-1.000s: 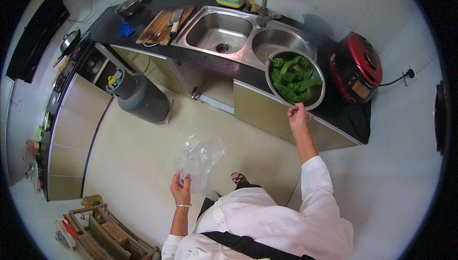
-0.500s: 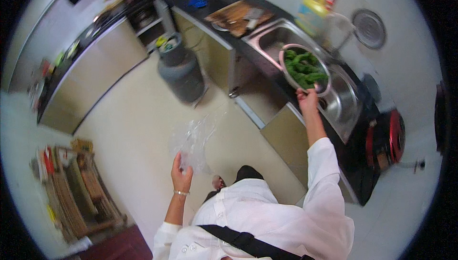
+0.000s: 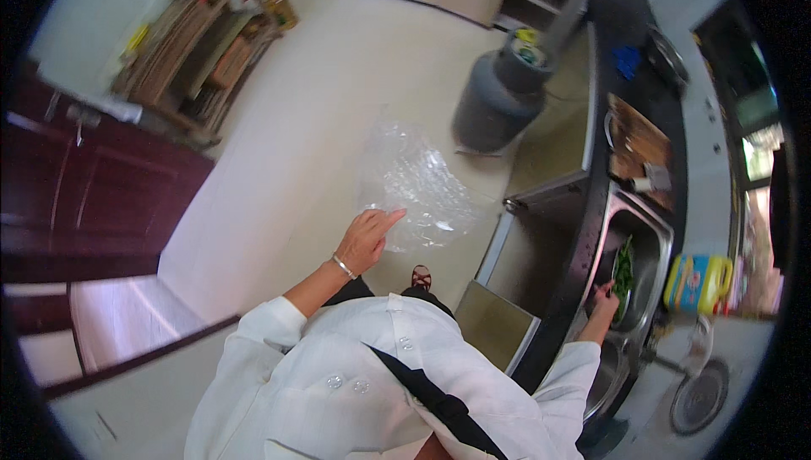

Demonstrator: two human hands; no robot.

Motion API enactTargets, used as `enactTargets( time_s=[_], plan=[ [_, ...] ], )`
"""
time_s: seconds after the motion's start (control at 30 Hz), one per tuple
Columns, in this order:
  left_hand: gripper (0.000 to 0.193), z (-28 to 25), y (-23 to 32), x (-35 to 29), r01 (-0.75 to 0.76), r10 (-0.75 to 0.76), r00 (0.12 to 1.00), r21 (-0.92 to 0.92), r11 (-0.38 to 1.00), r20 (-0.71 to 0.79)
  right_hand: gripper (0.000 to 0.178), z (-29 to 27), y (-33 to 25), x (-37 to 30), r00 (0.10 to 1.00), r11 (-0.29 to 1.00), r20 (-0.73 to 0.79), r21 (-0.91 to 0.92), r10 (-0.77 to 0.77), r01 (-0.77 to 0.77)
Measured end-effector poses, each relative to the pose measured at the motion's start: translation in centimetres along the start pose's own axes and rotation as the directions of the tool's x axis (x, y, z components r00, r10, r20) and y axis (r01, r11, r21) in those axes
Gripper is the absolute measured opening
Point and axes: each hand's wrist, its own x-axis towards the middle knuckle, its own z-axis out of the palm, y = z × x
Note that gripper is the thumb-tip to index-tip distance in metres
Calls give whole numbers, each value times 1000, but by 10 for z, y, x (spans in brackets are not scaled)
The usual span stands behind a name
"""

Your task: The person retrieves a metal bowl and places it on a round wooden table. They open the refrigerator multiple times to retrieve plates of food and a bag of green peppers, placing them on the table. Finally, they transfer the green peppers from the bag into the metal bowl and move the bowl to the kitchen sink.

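Observation:
A clear plastic bag hangs spread out over the floor in front of me. My left hand, a bracelet at its wrist, is closed on the bag's near edge. To my right, my right hand reaches into the steel sink, fingers closed beside the green vegetables. These look like green peppers and sit in a basket, seen steeply from the side. Little of the basket's rim shows now, and the hand partly covers it.
A grey gas cylinder stands on the floor by open cabinet doors. On the dark counter lie a wooden cutting board with a knife and a blue cloth. A yellow jug stands behind the sink. Flattened cardboard leans left, near a dark red door.
My view has swung to the left. The basket of green vegetables has gone from above the sink's divider down into the far basin with my right hand. The bag is spread wider.

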Motion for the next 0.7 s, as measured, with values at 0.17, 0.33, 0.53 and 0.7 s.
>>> enactTargets(
  time_s=[0.17, 0.33, 0.53, 0.7],
  plan=[
    [62, 11, 3, -11, 127, -127, 992, 57, 990, 8, 77, 1, -11, -20, 997, 998, -48, -12, 55, -55],
    [54, 1, -11, -29, 424, -478, 849, -247, 871, -225, 74, -5, -23, -11, 993, 979, -116, -205, -7, -17],
    [50, -25, -71, -84, 504, -800, 539, -659, 558, -264, 42, -12, -220, -127, 965, 469, -261, 854, 11, 226],
    [49, -83, -118, -141, 523, -781, 468, -583, 622, -413, 51, 93, -392, -412, 412, 545, 541, 830, -733, -120]
  ],
)
